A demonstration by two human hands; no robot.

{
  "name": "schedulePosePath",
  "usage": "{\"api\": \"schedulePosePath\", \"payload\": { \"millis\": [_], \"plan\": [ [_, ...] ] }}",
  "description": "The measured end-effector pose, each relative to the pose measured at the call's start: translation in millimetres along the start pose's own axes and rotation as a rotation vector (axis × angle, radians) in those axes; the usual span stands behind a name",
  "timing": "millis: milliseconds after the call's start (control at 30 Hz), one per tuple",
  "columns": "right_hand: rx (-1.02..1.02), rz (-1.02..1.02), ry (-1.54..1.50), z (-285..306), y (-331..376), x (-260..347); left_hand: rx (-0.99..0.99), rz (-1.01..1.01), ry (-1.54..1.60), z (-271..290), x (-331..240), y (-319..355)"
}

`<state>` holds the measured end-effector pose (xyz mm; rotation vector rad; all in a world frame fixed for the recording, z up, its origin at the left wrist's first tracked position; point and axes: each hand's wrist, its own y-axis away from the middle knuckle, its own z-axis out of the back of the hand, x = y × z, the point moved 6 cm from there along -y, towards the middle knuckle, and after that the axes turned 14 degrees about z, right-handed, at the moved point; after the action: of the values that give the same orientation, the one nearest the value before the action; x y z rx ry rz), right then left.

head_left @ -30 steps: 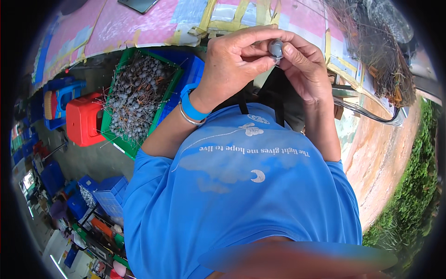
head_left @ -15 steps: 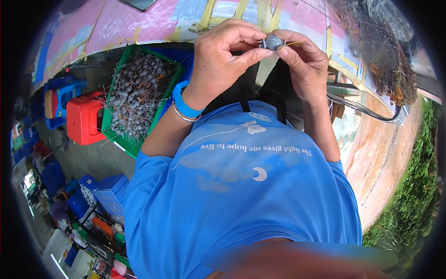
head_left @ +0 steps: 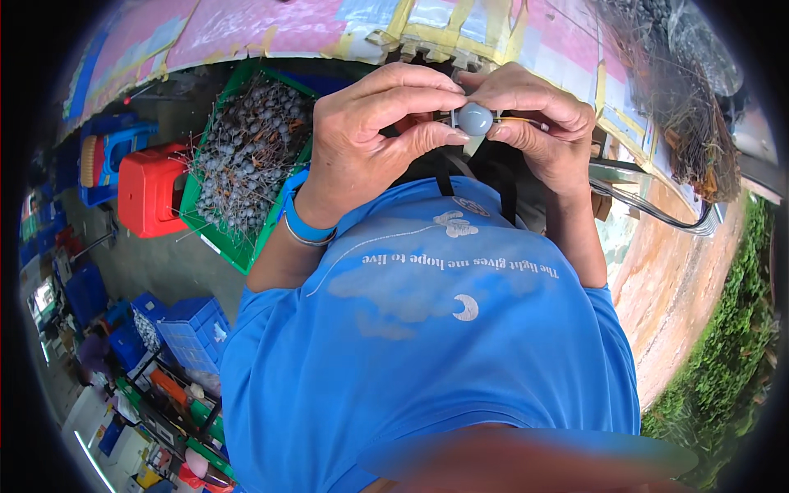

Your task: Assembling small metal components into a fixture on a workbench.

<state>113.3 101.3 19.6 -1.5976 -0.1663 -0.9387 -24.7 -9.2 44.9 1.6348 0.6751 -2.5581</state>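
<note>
A smooth grey ball (head_left: pixel 475 120) sits between the fingertips of both hands, close to the table's edge. My left hand (head_left: pixel 362 135) pinches its left side with thumb and fingers, next to a small pale piece. From the other side my right hand (head_left: pixel 546 115) grips it, thumb below and fingers above. A thin yellowish wire (head_left: pixel 524 123) runs out from the ball under the right fingers. Beside my left forearm, a green crate (head_left: pixel 194 197) holds many similar grey balls on thin wires (head_left: pixel 255 148).
The table (head_left: pixel 246 37) has a pink, taped covering with a ragged edge. A bundle of thin dark wires (head_left: pixel 699 148) hangs over its right end. On the left stand a red stool (head_left: pixel 148 193) and blue crates (head_left: pixel 193 329). Greenery (head_left: pixel 715 329) grows at far right.
Both hands have come closer to my body, bringing the grey ball with them. The ball now shows more of its round face.
</note>
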Motion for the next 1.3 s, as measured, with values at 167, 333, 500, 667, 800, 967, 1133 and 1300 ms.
{"api": "schedulePosePath", "payload": {
  "millis": [167,333,500,667,800,967,1133,1300],
  "plan": [
    [-0.207,-0.338,-0.179,-5.1,14.3,-23.0,-0.02,0.012,-0.069,15.9,8.1,6.1],
    [-0.163,-0.371,-0.165,-26.4,9.4,-32.8,-0.116,0.132,-0.043,33.9,18.4,22.5],
    [-0.117,-0.636,-0.122,-18.8,15.5,-41.4,-0.208,0.504,-0.412,139.1,70.7,71.6],
    [-0.112,-0.671,-0.036,14.3,18.7,-38.5,-0.403,0.452,-1.205,222.2,35.4,114.6],
    [-0.211,-0.637,0.065,45.8,24.1,-30.6,-0.527,0.447,-0.635,197.2,65.7,61.1],
    [-0.383,-0.647,0.183,82.4,30.9,-14.4,-0.343,0.246,-0.276,82.6,91.3,-56.5],
    [-0.434,-0.667,0.959,152.0,52.4,32.0,-0.136,0.061,-0.514,-4.4,62.1,-187.0],
    [-0.302,-0.707,1.488,175.6,59.5,51.3,0.08,-0.161,-0.735,-57.8,101.1,-251.4]
  ]
}}
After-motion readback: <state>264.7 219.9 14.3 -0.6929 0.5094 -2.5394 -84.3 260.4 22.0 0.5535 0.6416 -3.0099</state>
